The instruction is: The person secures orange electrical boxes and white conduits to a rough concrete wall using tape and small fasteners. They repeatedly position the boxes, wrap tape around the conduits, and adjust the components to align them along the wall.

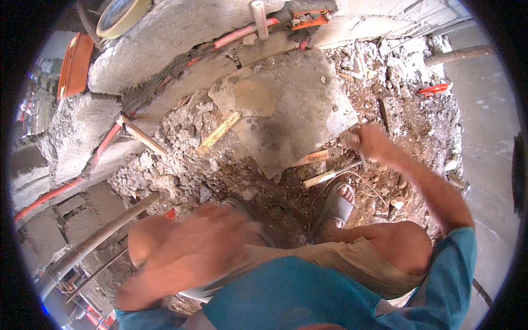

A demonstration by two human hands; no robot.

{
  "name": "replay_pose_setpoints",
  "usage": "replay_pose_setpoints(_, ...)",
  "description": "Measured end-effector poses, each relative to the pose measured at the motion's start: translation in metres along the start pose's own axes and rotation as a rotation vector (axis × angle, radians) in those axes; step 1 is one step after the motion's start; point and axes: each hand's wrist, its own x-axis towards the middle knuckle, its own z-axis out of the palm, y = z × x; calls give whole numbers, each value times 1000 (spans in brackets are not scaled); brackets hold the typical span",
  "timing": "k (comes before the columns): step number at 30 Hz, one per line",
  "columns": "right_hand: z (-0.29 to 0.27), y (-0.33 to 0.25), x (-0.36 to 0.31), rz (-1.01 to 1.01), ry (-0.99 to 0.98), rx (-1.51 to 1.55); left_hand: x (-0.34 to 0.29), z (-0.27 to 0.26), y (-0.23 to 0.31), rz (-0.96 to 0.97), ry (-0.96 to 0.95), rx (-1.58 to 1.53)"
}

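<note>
Concrete slab (297, 110) — right hand (369, 141) fisted beside it, left hand (181, 253) blurred.

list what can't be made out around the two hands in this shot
- Left hand, head view: motion blur smears the fingers; open or closed can't be told.
- Right hand: blurred and small; any grip can't be told.
- Left foot: mostly hidden behind the left hand and knee.
- Orange tool in the rubble: too small to identify.
- Yellow-rimmed round thing: cut off by the top edge.
</note>
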Motion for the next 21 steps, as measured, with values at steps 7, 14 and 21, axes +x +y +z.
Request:
replay_pose_setpoints(7,-111,-47,151,-36,423,-140,-4,29,-16,86,194,249)
replay_pose_setpoints(14,-47,-56,250,46,840,160,-12,40,-14,152,159,155)
replay_pose_setpoints(21,-56,-59,274,31,996,128,-14,47,-17,108,113,178)
